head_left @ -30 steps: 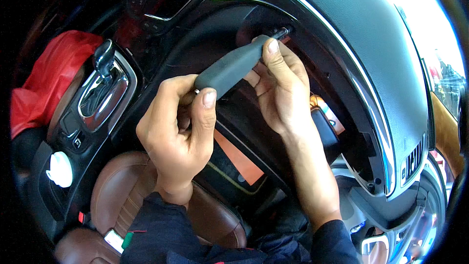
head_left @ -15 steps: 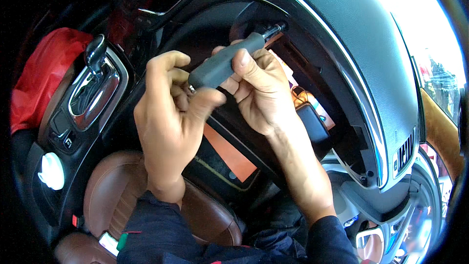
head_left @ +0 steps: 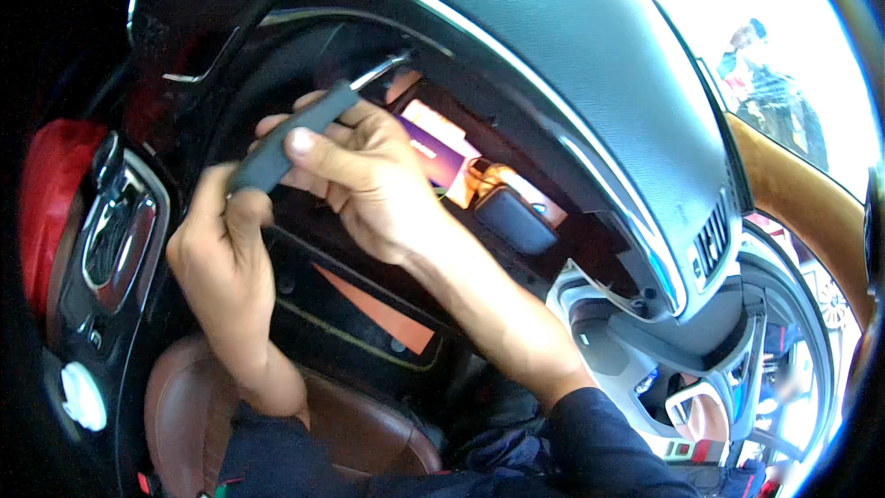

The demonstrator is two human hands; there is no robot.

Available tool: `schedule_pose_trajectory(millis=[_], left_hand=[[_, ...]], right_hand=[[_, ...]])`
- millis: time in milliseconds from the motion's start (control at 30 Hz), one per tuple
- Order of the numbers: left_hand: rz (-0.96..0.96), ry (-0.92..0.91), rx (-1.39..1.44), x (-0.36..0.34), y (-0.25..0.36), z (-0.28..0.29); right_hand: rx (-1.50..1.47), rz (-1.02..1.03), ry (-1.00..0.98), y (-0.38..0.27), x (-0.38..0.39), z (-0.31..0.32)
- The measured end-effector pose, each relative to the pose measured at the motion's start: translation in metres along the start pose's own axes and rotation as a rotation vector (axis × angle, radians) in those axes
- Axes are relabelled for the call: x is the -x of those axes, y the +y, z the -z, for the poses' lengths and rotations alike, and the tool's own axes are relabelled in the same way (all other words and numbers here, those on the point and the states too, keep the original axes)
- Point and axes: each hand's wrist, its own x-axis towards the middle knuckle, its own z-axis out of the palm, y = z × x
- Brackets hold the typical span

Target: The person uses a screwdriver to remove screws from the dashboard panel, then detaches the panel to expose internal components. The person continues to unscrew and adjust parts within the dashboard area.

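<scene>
A thick dark grey tool handle (head_left: 286,146) with a shiny metal shaft at its upper end slants in front of the opened glove box. My right hand (head_left: 373,171) is closed around its middle, the thumb pressed on the near side. At the lower end, my left hand (head_left: 221,263) has its thumb and index finger bent in a pinch. Blur and the handle hide what exactly lies between those fingertips. The metal shaft (head_left: 380,70) points up and right toward the dark dashboard, and its exact tip shape is hard to make out.
Inside the glove box lie a purple box (head_left: 429,149) and a black zipped case (head_left: 516,219). Curved dashboard (head_left: 553,46) rises beyond them. At left are the gear console (head_left: 115,244) and a red cover (head_left: 64,212). A brown seat (head_left: 359,433) is below, the opened door (head_left: 701,323) at right.
The view has shifted, so hands and tool appear farther left. My left fingers, spread apart beside the handle's lower end before, have closed in on that end. My right hand keeps its hold.
</scene>
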Motion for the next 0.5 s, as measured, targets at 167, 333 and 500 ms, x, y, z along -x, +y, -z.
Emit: schedule_pose_trajectory(millis=[167, 333, 500], left_hand=[[0.007, 0.060, 0.030, 0.010, 0.020, -0.007], [-0.059, 0.024, -0.050, 0.005, 0.007, 0.000], [-0.003, 0.058, 0.077, 0.006, -0.001, -0.009]], right_hand=[[0.299, 0.114, 0.125, 0.000, -0.001, -0.001], [-0.128, 0.075, -0.010, -0.006, 0.005, -0.012], [0.083, 0.060, -0.040, -0.009, 0.002, 0.001]])
